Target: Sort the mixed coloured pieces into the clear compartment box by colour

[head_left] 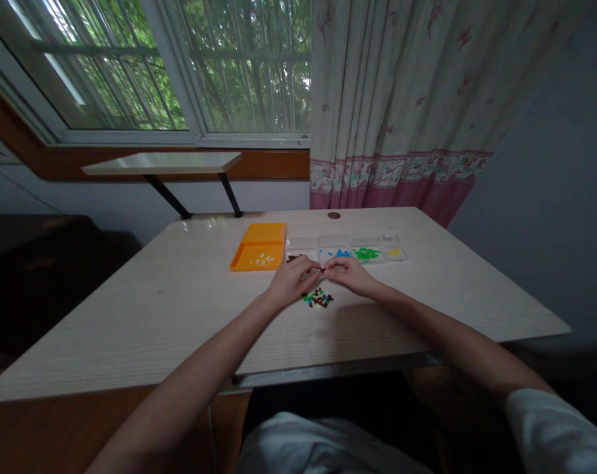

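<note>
My left hand [293, 279] and my right hand [348, 272] meet over the middle of the pale wooden table [180, 309], fingers curled and fingertips pinched together on a tiny dark piece between them. Just below the hands lies a small heap of little pieces [318, 299], mostly dark with some green. Behind the hands stands a clear divided tray [347, 253] with dark, blue, green and yellow pieces in separate compartments. To its left is an orange tray [259, 247] with a few white pieces in it.
A small round hole [334, 215] marks the table's far edge. A white shelf on black brackets [164, 163] juts out under the window. A flowered curtain [401, 105] hangs at the back right. Dark furniture [41, 263] stands to the left.
</note>
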The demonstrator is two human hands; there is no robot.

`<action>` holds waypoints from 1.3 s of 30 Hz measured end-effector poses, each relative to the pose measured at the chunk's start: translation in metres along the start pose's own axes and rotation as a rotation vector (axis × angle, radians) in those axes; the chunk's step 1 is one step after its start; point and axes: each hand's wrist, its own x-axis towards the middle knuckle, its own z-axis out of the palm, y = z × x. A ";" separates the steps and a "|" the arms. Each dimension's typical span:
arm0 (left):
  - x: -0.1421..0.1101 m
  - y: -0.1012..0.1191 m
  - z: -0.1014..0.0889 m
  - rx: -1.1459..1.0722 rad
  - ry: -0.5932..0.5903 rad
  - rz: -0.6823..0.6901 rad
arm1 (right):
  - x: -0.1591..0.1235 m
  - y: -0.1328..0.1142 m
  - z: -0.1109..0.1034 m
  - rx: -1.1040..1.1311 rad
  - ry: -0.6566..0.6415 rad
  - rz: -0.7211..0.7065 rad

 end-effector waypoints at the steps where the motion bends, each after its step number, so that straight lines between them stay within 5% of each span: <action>1: 0.000 0.000 0.000 -0.005 0.012 -0.003 | 0.000 0.000 0.000 0.007 -0.007 0.008; 8: 0.001 0.001 -0.004 -0.016 0.044 0.007 | -0.003 -0.007 -0.005 0.029 -0.074 0.047; 15: 0.003 0.004 -0.013 -0.005 0.299 -0.093 | -0.014 -0.018 -0.028 -0.301 -0.496 -0.010; 24: 0.003 0.001 -0.015 0.023 0.381 -0.105 | -0.016 -0.019 -0.028 -0.384 -0.496 -0.011; 30: 0.005 -0.013 -0.013 0.206 0.346 -0.286 | -0.014 -0.014 -0.029 -0.281 -0.535 0.015; 39: 0.003 -0.036 -0.009 0.322 0.286 -0.456 | -0.010 0.002 -0.025 -0.029 -0.363 0.058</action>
